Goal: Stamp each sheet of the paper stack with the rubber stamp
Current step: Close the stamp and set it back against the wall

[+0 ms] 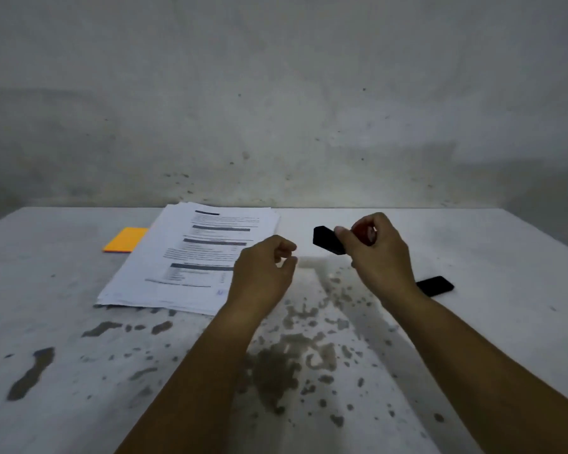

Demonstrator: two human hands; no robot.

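A stack of printed white sheets (191, 257) lies slanted on the table's left-centre, with a small blue mark near the top sheet's lower right corner. My right hand (377, 253) holds the rubber stamp (327, 240) in the air to the right of the stack; the stamp has a black block end and a red part inside my fingers. My left hand (263, 270) hovers loosely curled over the stack's right edge, holding nothing. The two hands are a short gap apart.
An orange pad (125, 240) lies left of the stack, partly under it. A flat black object (435, 286) lies on the table behind my right wrist. The white table (79, 371) has dark stains in front. A grey wall rises right behind the table.
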